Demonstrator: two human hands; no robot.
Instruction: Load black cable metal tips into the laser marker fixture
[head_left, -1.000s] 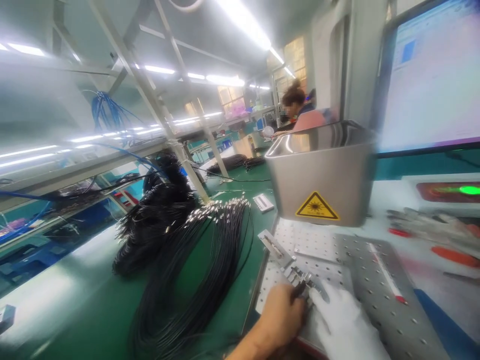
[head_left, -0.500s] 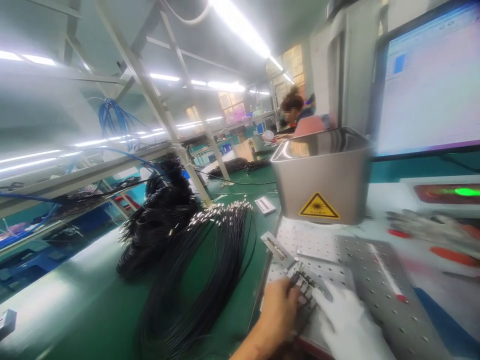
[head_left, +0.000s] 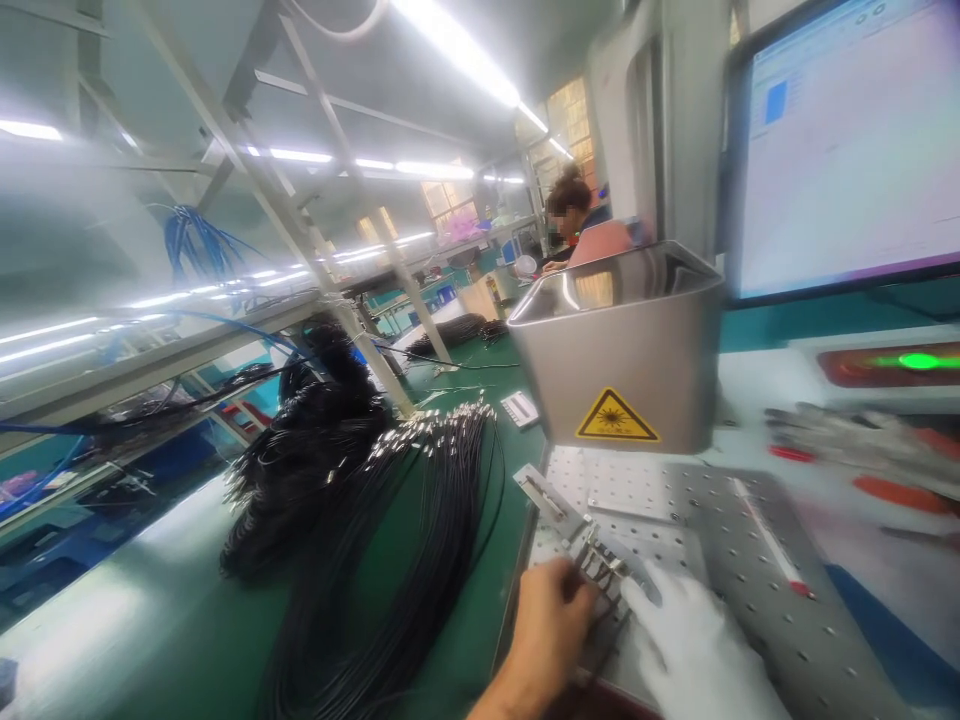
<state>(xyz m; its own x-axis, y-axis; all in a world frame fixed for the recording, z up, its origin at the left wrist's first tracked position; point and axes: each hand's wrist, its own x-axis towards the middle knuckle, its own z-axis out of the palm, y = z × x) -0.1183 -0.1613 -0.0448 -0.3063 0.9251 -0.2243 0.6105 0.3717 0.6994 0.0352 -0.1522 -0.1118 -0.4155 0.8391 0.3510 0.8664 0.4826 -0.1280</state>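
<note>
My bare left hand [head_left: 553, 625] is closed in a pinch on thin black cable ends at a small metal fixture [head_left: 600, 568] on the perforated metal plate [head_left: 750, 560]. Beside it my right hand [head_left: 686, 650], in a white glove, rests on the plate with fingers pressed down at the fixture's right side. A metal laser hood [head_left: 622, 350] with a yellow warning label hangs just behind the fixture. A large bundle of black cables with metal tips [head_left: 420, 490] lies on the green bench to the left of my hands.
A second heap of coiled black cables [head_left: 307, 440] lies further left. A monitor [head_left: 847, 150] stands at the right above a panel with a green light [head_left: 919, 361]. Red-handled tools [head_left: 862, 450] lie right of the plate. Another person [head_left: 581, 225] sits at the far bench.
The view has shifted slightly. My left hand has moved a little forward onto the fixture, and the cable ends now sit in it. My right hand stays beside it.
</note>
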